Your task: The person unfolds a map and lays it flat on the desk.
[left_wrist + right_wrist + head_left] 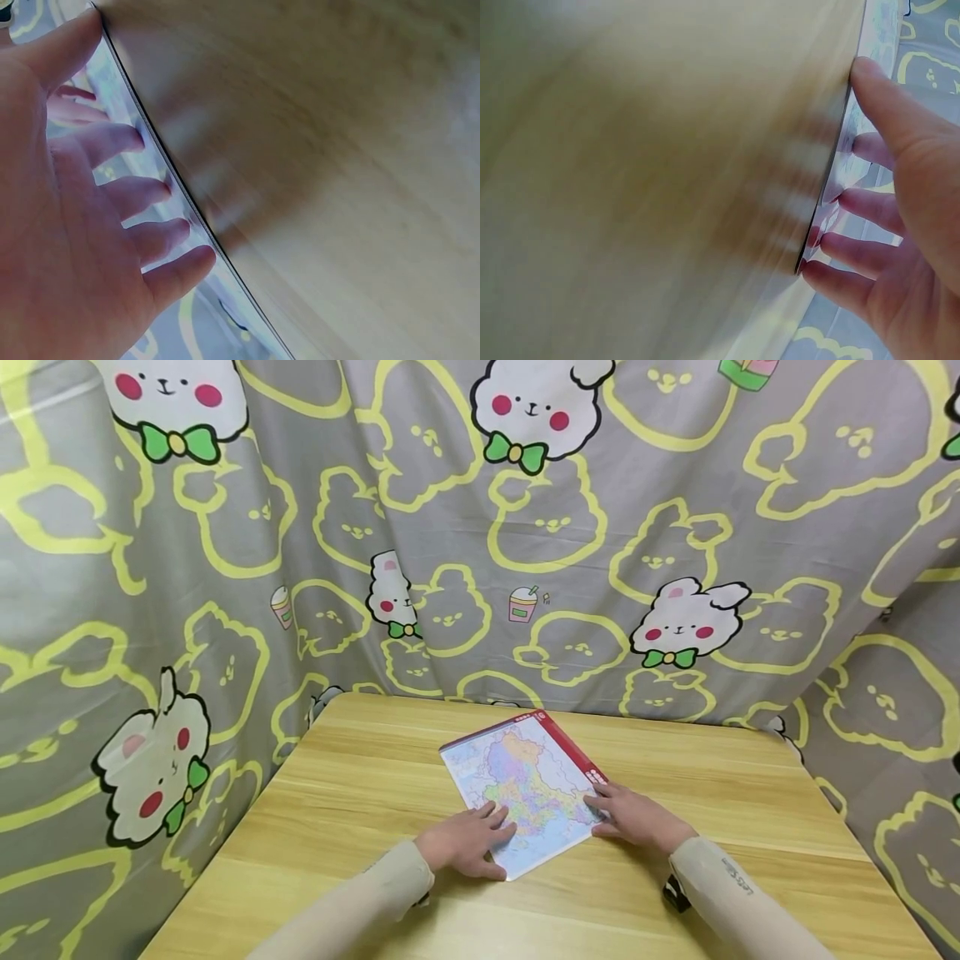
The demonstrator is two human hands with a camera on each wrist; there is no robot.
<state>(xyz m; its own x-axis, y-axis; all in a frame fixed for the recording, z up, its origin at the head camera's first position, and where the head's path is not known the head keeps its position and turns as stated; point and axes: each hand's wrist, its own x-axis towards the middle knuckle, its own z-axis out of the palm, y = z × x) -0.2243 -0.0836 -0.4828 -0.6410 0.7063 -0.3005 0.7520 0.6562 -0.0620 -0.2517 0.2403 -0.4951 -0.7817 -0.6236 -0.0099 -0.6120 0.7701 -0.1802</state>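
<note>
A thin rectangular map (522, 777) with pastel regions, pale blue areas and a red band along one side lies turned at an angle on the wooden table. My left hand (467, 842) rests on its near left edge with the fingers spread. Across from it, my right hand (636, 817) touches the right corner by the red band, fingers apart. Seen from the left wrist, the fingertips press on the sheet close to its dark edge. The right wrist view shows that thumb at the map's edge and the other fingertips along it.
The wooden table (360, 777) has its far edge against a grey curtain (442, 527) printed with yellow outlines and white rabbits. The curtain also hangs along the left and right sides.
</note>
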